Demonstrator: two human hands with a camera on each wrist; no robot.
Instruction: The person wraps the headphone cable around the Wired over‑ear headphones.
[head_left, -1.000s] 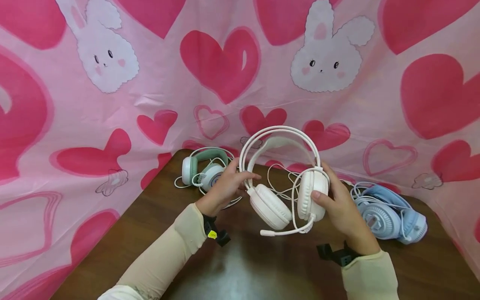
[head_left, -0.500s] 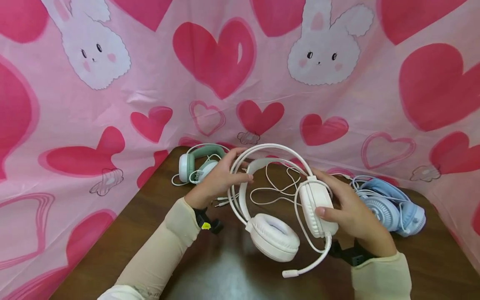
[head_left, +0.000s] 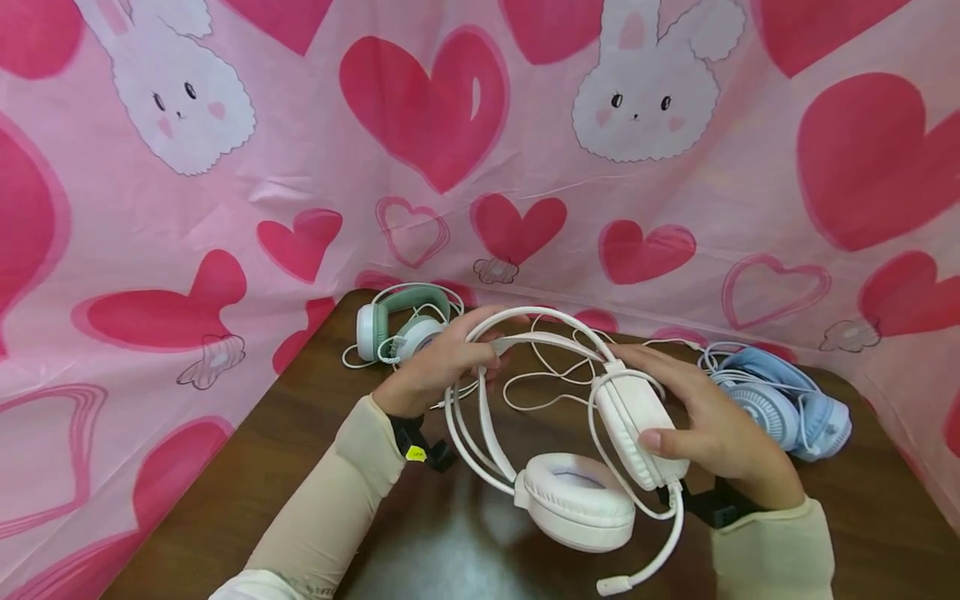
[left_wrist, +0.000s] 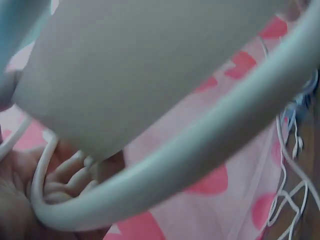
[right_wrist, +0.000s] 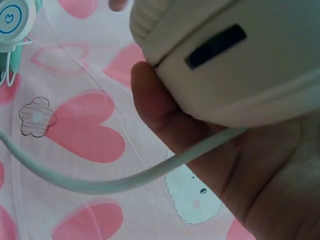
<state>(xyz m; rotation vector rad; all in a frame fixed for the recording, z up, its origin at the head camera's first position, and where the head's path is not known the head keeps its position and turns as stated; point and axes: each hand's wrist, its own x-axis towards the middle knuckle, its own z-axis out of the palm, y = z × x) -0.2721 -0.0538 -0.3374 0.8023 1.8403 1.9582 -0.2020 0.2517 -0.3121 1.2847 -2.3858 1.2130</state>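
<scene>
A white over-ear headset [head_left: 581, 512] is held tilted above the table, its microphone boom [head_left: 666, 554] pointing down toward the front. My left hand [head_left: 438, 362] holds the headband, whose outer tube [left_wrist: 175, 167] crosses the left wrist view with fingers curled behind it. On the other side my right hand [head_left: 712, 421] grips the right ear cup [head_left: 637, 425], thumb on its near face and fingers behind. Close up in the right wrist view, the ear cup [right_wrist: 250, 80] rests against the palm and a finger or thumb [right_wrist: 155, 97]. The other ear cup hangs free.
A green-and-white headset [head_left: 412, 298] lies at the back left of the brown table [head_left: 247, 475], a light blue headset [head_left: 772, 408] at the right. Loose white cable [head_left: 528, 407] trails across the back. Pink heart-patterned cloth [head_left: 540, 108] hangs behind the table.
The white headset has come lower and nearer, tipping so its ear cups and microphone swing toward the front right. Both hands keep hold; the left now sits nearer the headband's top.
</scene>
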